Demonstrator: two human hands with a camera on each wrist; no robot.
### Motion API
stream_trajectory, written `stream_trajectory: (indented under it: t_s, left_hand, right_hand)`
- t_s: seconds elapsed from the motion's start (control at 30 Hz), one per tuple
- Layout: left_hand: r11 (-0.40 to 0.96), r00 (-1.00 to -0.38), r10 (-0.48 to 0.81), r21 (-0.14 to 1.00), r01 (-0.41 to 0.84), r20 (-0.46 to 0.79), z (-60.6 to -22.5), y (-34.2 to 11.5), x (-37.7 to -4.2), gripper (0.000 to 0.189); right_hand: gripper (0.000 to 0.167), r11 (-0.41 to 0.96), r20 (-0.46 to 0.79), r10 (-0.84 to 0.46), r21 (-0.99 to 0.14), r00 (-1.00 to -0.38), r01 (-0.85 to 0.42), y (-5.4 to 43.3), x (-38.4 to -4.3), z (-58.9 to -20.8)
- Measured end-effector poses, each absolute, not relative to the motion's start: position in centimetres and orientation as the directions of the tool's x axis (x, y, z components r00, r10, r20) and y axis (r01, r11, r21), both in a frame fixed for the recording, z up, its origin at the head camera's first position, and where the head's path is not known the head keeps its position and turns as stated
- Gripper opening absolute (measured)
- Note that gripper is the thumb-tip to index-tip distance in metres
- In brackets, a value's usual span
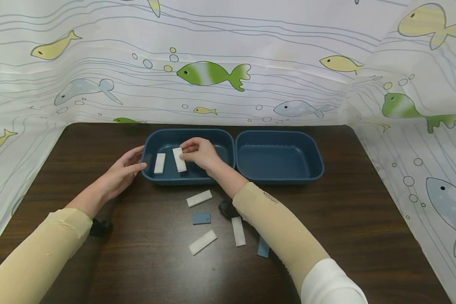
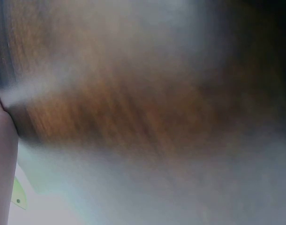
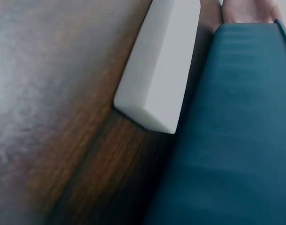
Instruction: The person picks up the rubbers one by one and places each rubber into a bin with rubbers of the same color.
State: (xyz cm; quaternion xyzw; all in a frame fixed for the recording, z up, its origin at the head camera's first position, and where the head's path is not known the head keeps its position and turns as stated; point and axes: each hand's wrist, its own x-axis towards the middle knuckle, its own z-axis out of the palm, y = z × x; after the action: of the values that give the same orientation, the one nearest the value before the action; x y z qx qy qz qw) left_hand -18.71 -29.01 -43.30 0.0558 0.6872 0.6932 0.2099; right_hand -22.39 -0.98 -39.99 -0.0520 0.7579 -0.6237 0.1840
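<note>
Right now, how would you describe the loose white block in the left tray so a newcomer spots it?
Near the far edge of the dark table, two blue trays stand side by side; find the left tray, with the left hand at its rim. Inside, at left, lies the white block. The right hand grips the other block there, but no hand touches this one.

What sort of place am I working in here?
Probably a staged tabletop workspace, though the wider room is out of view: a dark wood-grain table, a fish-print sheet screening its back and sides, and two blue trays set side by side on it.
</note>
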Motion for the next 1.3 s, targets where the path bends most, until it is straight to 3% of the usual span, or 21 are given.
stream_trajectory:
  t_s: [0.33, 1.3]
  left_hand:
    - [0.052, -0.905, 0.366, 0.975, -0.215, -0.218, -43.2, -28.9, -18.7, 0.066]
    - [-0.009, -0.91, 0.381, 0.984, -0.18, -0.163, -43.5, -29.0, -18.7, 0.057]
  right_hand:
    - [0.026, 0.143, -0.287, -0.306, -0.956, -0.908, 0.255, -2.5, -23.2, -40.0]
    - [0.03, 0.152, -0.397, -0.331, -0.918, -0.856, 0.367, -3.9, -24.1, -40.5]
